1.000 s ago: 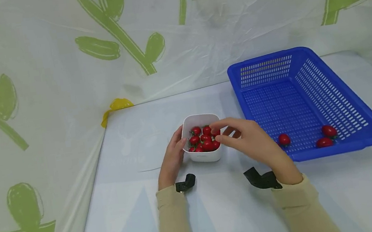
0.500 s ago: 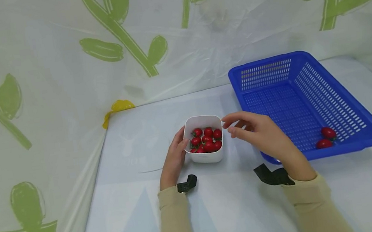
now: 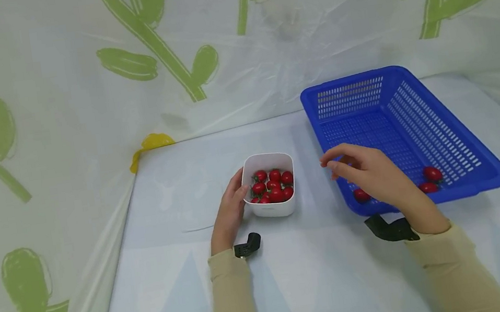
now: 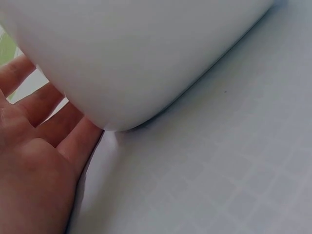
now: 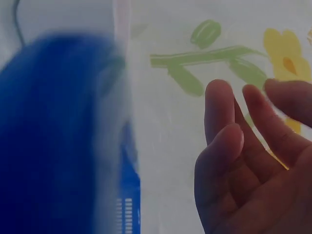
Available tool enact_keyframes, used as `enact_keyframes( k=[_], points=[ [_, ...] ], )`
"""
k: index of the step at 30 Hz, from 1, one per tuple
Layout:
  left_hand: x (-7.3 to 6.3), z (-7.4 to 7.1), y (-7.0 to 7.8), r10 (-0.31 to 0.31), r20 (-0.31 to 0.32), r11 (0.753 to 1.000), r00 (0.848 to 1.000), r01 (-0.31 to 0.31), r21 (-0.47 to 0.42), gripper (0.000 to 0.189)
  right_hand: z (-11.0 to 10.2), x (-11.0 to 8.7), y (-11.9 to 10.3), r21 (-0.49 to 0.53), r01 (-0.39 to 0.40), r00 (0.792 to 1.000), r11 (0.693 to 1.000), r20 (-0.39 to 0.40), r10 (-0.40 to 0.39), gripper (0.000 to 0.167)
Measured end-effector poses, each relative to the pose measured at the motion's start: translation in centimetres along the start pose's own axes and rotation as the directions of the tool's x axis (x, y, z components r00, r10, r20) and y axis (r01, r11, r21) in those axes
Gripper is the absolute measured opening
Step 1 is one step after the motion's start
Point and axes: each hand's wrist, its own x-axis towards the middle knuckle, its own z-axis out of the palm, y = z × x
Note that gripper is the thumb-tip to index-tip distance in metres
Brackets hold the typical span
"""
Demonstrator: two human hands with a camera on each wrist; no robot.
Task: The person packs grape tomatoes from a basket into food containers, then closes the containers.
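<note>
A white square container (image 3: 272, 210) stands on the table with several red cherry tomatoes (image 3: 275, 186) in it. My left hand (image 3: 228, 214) rests along its left side, thumb near the rim; in the left wrist view the fingers (image 4: 78, 134) lie fairly straight against the outer wall. My right hand (image 3: 365, 169) hovers over the near left edge of a blue slotted basket (image 3: 307, 109), fingers loosely bent and nothing between them. Beneath it, a cherry tomato (image 3: 361, 195) shows in the basket. Farther right in the basket lie a tomato (image 3: 432, 174) and a partly covered tomato (image 3: 428, 188).
A white table (image 3: 308, 275) with pale blue triangles carries both containers. Behind it hangs a white sheet (image 3: 331, 18) printed with green leaves. In the right wrist view the basket (image 5: 53, 136) looms blurred at the left.
My right hand has drawn away from the white container, rightward to the basket's edge, its thumb and fingers apart. The left hand has stayed at the container.
</note>
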Motion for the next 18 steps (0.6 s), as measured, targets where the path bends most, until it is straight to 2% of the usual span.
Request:
enact_keyframes(
  k=[7, 14, 18],
  points=[
    [0.3, -0.1, -0.8, -0.014, -0.028, 1.0, 0.999, 0.014, -0.015, 0.043, -1.0, -0.6, 1.3, -0.038, -0.046, 0.995, 0.998, 0.084, 0.049, 0.038],
    [0.4, -0.1, -0.7, 0.007, -0.018, 1.0, 1.0, -0.007, -0.019, 0.045, -2.5, -1.4, 2.9, -0.142, -0.006, 0.984, 0.99, 0.175, 0.031, 0.024],
    [0.4, 0.1, -0.4, 0.005, -0.002, 1.0, 1.0, -0.005, -0.023, 0.045, -3.5, -1.9, 4.1, -0.172, 0.025, 0.967, 0.985, 0.256, 0.02, 0.02]
  ],
)
